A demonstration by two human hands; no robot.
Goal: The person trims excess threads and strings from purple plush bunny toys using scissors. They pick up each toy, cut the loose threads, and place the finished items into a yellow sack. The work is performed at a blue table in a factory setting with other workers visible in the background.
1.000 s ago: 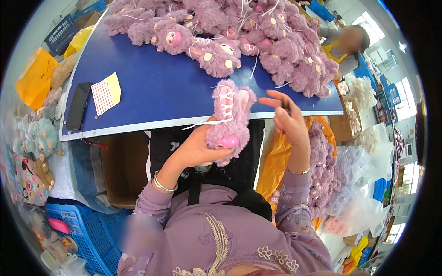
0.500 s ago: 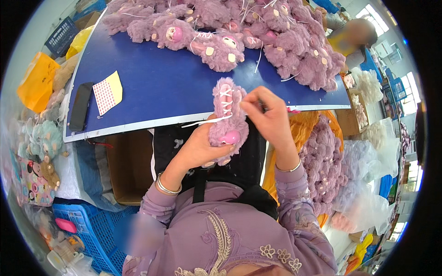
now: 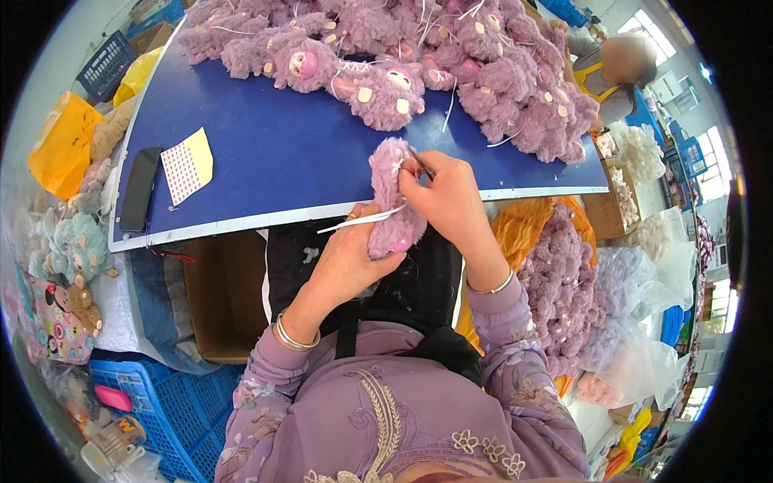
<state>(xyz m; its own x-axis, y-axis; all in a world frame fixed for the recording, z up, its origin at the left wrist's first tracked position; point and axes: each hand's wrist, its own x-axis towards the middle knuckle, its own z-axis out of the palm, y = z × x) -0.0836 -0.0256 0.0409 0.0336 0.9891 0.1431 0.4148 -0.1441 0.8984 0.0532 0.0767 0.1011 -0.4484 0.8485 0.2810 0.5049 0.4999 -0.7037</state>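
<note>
A fluffy purple plush toy [image 3: 388,189] is held just off the table's front edge, its pink face part at the near end. Around its lower half my left hand [image 3: 345,256] is closed, a white lace [image 3: 346,220] trailing out past the fingers. My right hand [image 3: 444,191] pinches a thin dark tool [image 3: 423,164], whose exact kind I cannot make out, against the toy's upper part. Those fingers cover most of the white lacing there.
A heap of similar purple plush toys [image 3: 515,76] covers the far side of the blue table [image 3: 266,121]. A dark phone [image 3: 140,189] and a sticker sheet [image 3: 187,165] lie at left. An orange bag [image 3: 503,233] of toys stands at right; another person [image 3: 616,76] sits beyond.
My right hand has moved in over the toy's lacing, and the dark tool now shows clearly. The toy has turned in my left hand, hiding much of the lacing.
</note>
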